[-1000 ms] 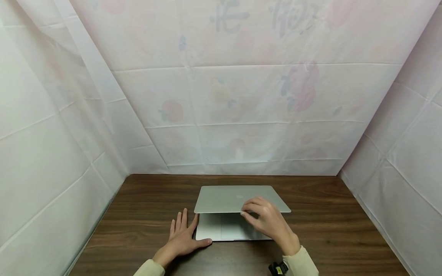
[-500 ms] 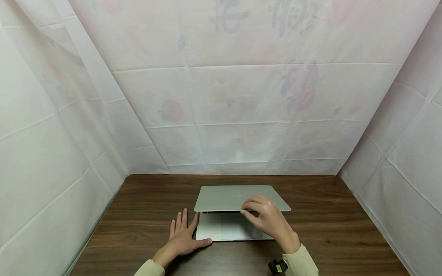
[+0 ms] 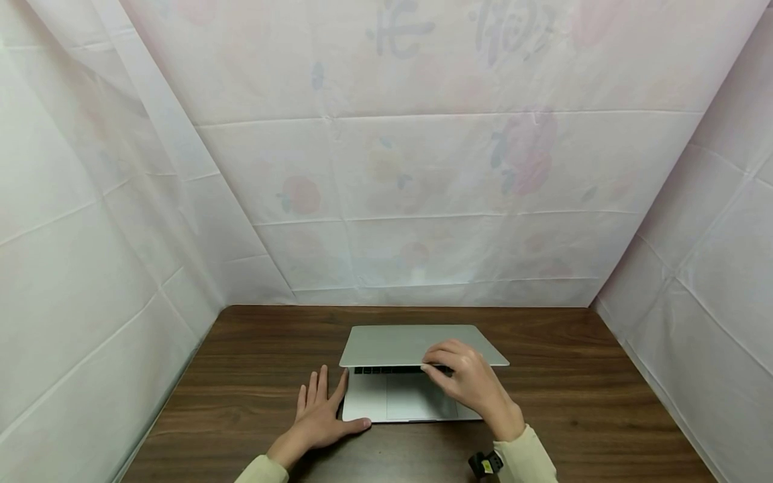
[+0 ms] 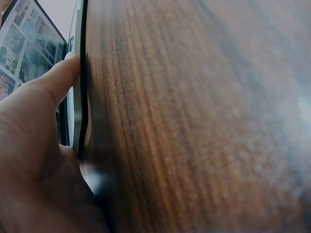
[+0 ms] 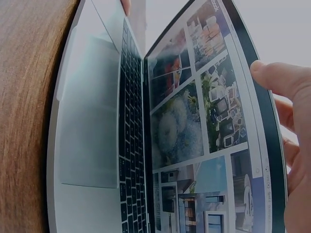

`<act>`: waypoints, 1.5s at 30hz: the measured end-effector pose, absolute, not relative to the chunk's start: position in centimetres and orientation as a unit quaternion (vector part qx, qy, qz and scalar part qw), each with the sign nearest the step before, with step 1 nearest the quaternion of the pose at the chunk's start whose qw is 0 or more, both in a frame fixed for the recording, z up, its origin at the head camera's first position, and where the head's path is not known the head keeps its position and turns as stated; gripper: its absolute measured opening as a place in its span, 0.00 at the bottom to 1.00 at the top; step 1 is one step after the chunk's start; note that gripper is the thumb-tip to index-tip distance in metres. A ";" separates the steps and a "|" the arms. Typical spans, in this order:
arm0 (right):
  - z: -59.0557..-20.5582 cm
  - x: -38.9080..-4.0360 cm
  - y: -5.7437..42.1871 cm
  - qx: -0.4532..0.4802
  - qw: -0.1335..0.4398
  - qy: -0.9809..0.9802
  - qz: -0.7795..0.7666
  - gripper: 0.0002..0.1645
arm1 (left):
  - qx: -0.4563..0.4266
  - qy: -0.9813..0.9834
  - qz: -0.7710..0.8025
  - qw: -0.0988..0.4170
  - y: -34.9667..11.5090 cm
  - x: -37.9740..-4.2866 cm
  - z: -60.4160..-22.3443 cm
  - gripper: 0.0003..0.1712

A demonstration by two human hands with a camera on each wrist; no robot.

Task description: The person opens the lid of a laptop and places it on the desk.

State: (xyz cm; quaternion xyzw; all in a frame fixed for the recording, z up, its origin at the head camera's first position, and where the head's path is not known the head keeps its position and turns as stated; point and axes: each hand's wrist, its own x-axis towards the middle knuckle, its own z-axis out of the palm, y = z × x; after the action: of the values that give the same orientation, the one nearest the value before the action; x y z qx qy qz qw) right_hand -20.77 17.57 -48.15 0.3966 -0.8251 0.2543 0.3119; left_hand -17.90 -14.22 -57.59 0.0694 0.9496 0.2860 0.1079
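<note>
A silver laptop (image 3: 417, 345) lies on the wooden table, its lid tilted partway up over the base. My right hand (image 3: 468, 382) pinches the lid's front edge right of its middle, thumb inside and fingers behind. In the right wrist view the lit screen (image 5: 194, 126) shows a grid of photos above the black keyboard (image 5: 131, 131). Spread over the table at the laptop's left front corner, my left hand (image 3: 314, 417) has straight fingers, with its thumb along the base's front edge. Most keys are hidden by the lid in the head view.
The dark wooden table (image 3: 266, 349) extends on both sides of the laptop. Behind it hangs a pale printed cloth (image 3: 423, 248), with more white cloth at the left (image 3: 90, 322) and right. A black wrist device (image 3: 486, 464) sits by the right sleeve.
The lid's front edge has risen slightly with my right hand, and a row of black keys now shows beneath it. My left hand has stayed in place.
</note>
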 end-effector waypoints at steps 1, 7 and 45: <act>-48.1 -20.8 17.6 0.397 0.313 -0.825 0.254 0.08 | 0.069 0.950 0.285 0.108 -14.2 -17.9 -57.6 0.71; -47.8 -21.0 17.5 0.398 0.309 -0.826 0.254 0.08 | 0.068 0.947 0.293 0.110 -14.2 -17.7 -57.2 0.72; -46.5 -21.8 17.6 0.393 0.295 -0.837 0.241 0.06 | 0.066 0.949 0.290 0.103 -14.1 -17.9 -57.3 0.70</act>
State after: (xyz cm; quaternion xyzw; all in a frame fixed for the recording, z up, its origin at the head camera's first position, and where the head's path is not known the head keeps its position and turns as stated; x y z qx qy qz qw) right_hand -21.78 17.61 -46.53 0.3928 -0.8372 0.2406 0.2948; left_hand -17.92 -14.11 -57.35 0.0665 0.9492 0.2897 0.1032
